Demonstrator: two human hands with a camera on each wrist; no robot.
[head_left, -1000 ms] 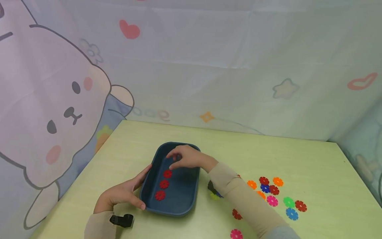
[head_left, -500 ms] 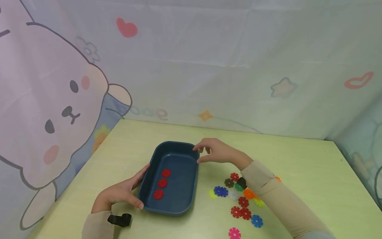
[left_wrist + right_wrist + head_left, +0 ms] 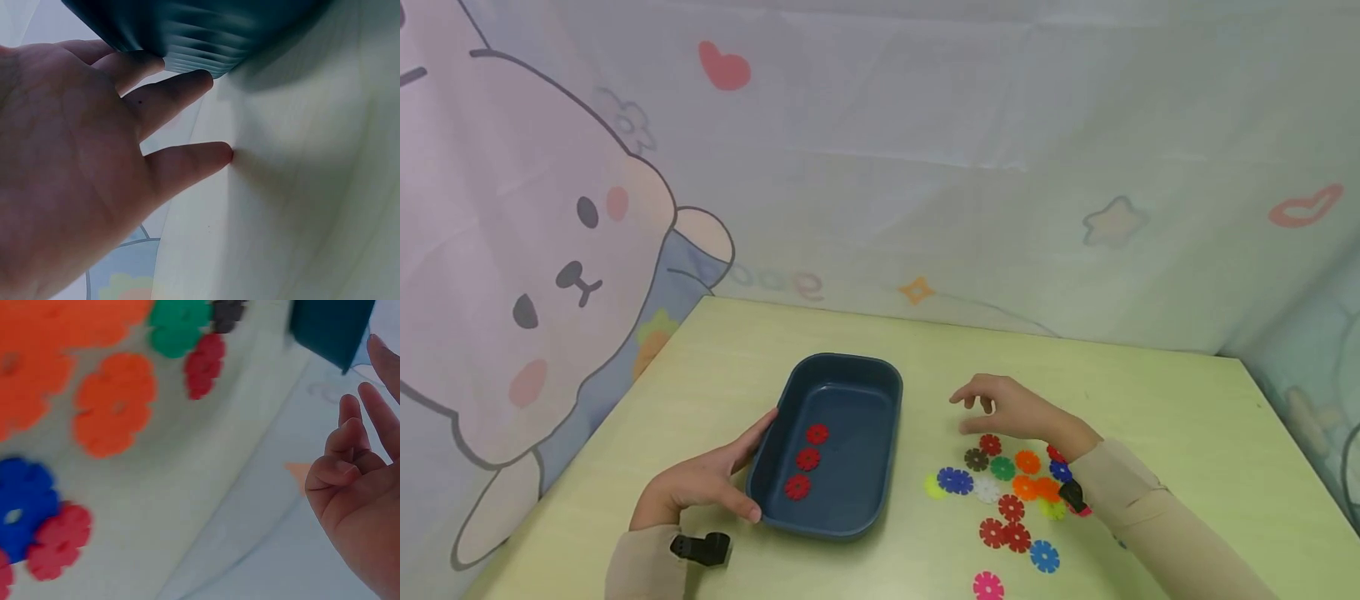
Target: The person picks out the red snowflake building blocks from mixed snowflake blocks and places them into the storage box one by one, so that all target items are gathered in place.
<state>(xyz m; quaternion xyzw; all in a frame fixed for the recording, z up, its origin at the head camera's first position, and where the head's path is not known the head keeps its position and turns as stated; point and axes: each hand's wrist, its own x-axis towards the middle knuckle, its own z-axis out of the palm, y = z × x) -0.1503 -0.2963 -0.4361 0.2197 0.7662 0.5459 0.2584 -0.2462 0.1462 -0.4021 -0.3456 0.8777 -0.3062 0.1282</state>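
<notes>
A dark blue tray stands on the table, with a row of red notched plastic discs lying in its left half. My left hand rests against the tray's left outer side and near corner, its fingers mostly straight in the left wrist view. Over the table right of the tray hovers my right hand, holding nothing, its fingers loosely bent. Close below it lie a red disc, a brown disc and a green disc.
Several other loose discs surround these: dark blue, white, orange, light blue and pink. My right sleeve covers part of the spread. A printed cloth hangs behind the table.
My right hand has come out from over the tray and moved right, to above the loose discs. The left hand keeps its place, and the red discs in the tray look unmoved.
</notes>
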